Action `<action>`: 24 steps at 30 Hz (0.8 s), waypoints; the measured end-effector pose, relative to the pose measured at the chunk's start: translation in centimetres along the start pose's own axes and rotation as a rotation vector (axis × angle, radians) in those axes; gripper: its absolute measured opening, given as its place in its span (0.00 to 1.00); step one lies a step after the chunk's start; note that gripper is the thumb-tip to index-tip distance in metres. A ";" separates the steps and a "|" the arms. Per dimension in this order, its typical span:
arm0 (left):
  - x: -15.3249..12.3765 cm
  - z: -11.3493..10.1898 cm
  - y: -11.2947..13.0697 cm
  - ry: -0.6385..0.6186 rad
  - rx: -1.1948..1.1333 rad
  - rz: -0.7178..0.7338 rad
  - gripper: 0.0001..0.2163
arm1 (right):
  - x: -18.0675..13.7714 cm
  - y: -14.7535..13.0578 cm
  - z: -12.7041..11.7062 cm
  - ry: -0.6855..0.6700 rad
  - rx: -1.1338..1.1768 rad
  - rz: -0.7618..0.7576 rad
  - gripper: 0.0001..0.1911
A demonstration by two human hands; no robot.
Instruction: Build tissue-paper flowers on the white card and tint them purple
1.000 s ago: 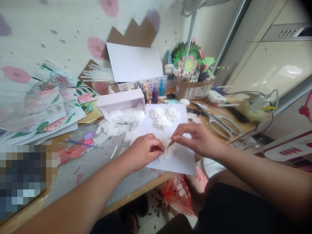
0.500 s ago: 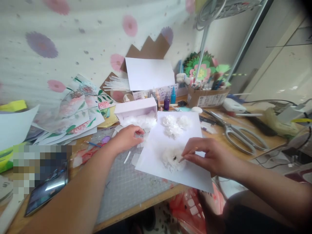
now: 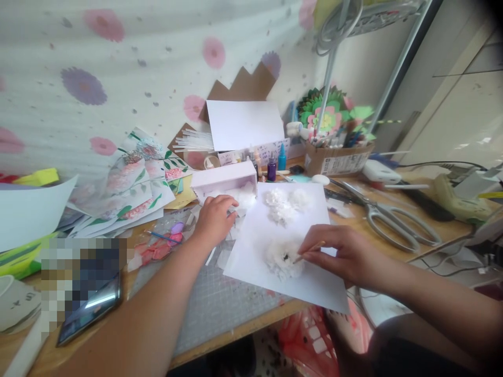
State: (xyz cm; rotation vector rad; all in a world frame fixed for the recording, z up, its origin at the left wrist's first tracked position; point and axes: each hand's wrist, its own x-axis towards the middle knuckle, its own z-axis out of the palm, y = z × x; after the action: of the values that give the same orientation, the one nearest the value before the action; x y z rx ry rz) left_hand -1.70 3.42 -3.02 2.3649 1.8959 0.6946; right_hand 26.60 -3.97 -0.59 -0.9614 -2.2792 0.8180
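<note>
My right hand [image 3: 346, 256] is closed in a pinch on a thin wooden stick [image 3: 310, 252] whose tip touches a white tissue-paper flower [image 3: 281, 259] on a white sheet [image 3: 259, 235]. Three finished white flowers [image 3: 285, 201] lie at the sheet's far end. My left hand [image 3: 214, 220] reaches left of the sheet, fingers curled down onto loose white tissue squares [image 3: 236, 226] in front of a white box [image 3: 226, 180] filled with more tissue. What the fingers hold, if anything, is hidden.
Large scissors [image 3: 393, 220] lie right of the sheet. A cardboard box of pens [image 3: 338, 157] and small glue bottles [image 3: 271, 167] stand at the back. Painted flower papers [image 3: 129, 188] pile at the left. A phone [image 3: 90, 311] lies near the desk's front edge, on the left.
My left hand has left the flower and moved up-left to the tissue pile by the box. My right hand stays at the flower with the stick. The camera has swung left.
</note>
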 end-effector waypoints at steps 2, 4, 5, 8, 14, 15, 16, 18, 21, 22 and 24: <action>0.1 0.3 0.3 -0.004 -0.002 0.041 0.11 | -0.1 0.1 0.1 0.014 0.002 -0.009 0.09; 0.1 0.5 0.5 -0.003 -0.010 0.057 0.09 | -0.1 0.1 0.2 0.026 0.008 -0.019 0.08; 0.2 0.5 0.6 0.004 -0.018 0.054 0.09 | -0.2 0.2 0.3 0.028 0.011 -0.023 0.08; 0.4 0.2 0.8 0.066 -0.070 0.012 0.07 | -0.2 0.3 0.4 0.030 0.015 -0.026 0.07; -0.1 -0.8 0.8 0.216 -0.338 -0.129 0.09 | -0.3 0.3 -0.1 0.022 0.011 -0.030 0.08; -0.3 -0.7 0.9 0.216 -0.403 -0.151 0.08 | -0.4 0.3 -0.2 0.018 0.014 -0.030 0.08; -0.5 -0.7 1.0 0.206 -0.473 -0.165 0.08 | -0.4 0.4 -0.2 0.024 0.021 -0.031 0.09; -1.0 -0.5 1.5 0.171 -0.618 -0.169 0.08 | -0.4 0.4 -0.3 0.070 0.042 -0.028 0.09; -1.8 -0.6 3.0 0.092 -0.805 -0.143 0.12 | -0.3 0.4 -0.4 0.129 0.048 -0.015 0.08; -2.1 -0.7 3.6 0.063 -0.855 -0.134 0.13 | -0.3 0.3 -0.5 0.128 0.040 -0.010 0.08; -2.8 -0.9 4.9 0.007 -0.943 -0.126 0.14 | -0.1 0.2 -0.5 0.103 0.027 -0.002 0.07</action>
State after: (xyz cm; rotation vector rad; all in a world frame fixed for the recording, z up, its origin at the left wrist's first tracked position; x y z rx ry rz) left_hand 2.05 -0.64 -1.68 1.6184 1.2475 1.2229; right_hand 27.10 -3.77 -0.44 -0.9668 -2.1754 0.7781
